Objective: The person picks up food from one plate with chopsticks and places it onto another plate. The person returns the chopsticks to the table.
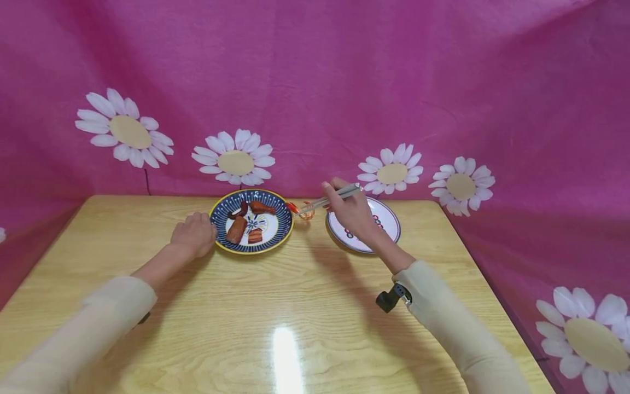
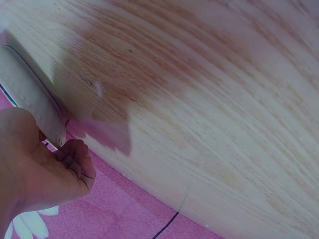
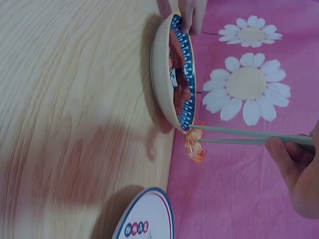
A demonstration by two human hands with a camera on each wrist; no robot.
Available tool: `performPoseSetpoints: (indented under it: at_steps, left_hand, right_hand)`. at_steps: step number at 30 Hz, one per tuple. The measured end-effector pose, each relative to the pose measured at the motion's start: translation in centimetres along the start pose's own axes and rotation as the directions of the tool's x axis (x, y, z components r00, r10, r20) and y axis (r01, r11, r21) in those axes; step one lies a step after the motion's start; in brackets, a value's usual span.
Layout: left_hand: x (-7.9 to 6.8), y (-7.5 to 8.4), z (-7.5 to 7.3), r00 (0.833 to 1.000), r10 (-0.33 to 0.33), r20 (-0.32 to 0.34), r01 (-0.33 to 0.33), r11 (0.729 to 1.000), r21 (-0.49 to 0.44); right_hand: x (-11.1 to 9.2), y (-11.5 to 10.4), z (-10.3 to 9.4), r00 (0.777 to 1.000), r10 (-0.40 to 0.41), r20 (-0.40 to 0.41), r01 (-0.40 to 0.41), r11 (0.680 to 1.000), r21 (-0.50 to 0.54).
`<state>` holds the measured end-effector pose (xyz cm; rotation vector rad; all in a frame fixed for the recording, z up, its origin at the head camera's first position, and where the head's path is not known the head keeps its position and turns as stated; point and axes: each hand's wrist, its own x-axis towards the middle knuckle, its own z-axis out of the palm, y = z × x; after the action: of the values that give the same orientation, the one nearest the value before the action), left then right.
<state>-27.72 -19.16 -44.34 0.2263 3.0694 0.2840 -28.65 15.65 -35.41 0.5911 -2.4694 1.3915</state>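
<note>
The shrimp (image 1: 307, 212), orange with a red end, is just beside the right rim of the bowl (image 1: 283, 221), held up off the table (image 1: 236, 306) between the tips of the chopsticks (image 3: 234, 131); whether it touches the rim, I cannot tell. The right hand (image 1: 351, 213) grips the chopsticks, fingers bent around their upper part, and hangs to the right of the bowl, partly in front of the plate (image 1: 392, 221). The left hand (image 1: 194, 235) grips the bowl on its left side, thumb and curled fingers pinching the rim. The bowl has a blue patterned band, a yellow edge and a white middle, and four pieces of food lie in it: a drumstick (image 1: 262, 208) toward the bowl's far side, a dark curved piece (image 1: 243, 207) left of that, a brown roll (image 1: 237, 230) toward the bowl's near left, and a small striped chunk (image 1: 255, 236) near the bowl's near edge. The plate stands to the right of the bowl and apart from it, white with round red and dark marks. Behind the bowl hangs a magenta cloth (image 1: 315, 82) with large white daisies (image 1: 236, 162). A black device (image 1: 389, 300) sits at the right sleeve (image 1: 443, 312), on the near right of the bowl.
</note>
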Motion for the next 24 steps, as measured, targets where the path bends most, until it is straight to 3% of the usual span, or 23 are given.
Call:
performPoseSetpoints:
  at_steps: [13,20,24]
  left_hand:
    - [0.1,-0.4,0.6,0.999,0.005,-0.038,-0.005,1.0,-0.002]
    - [0.0,-0.3,0.4,0.999,0.013,-0.043,-0.012,1.0,0.013]
    - [0.0,-0.2,0.4,0.999,0.016,-0.044,-0.016,1.0,0.014]
  right_hand:
    - [-0.9,1.7,-2.5,0.999,0.029,-0.043,-0.029,1.0,-0.005]
    - [-1.4,2.9,-3.7,0.998,-0.032,-0.057,0.029,0.998,-0.049]
    - [-1.7,3.5,-4.3,0.997,-0.002,-0.072,-0.001,0.999,-0.038]
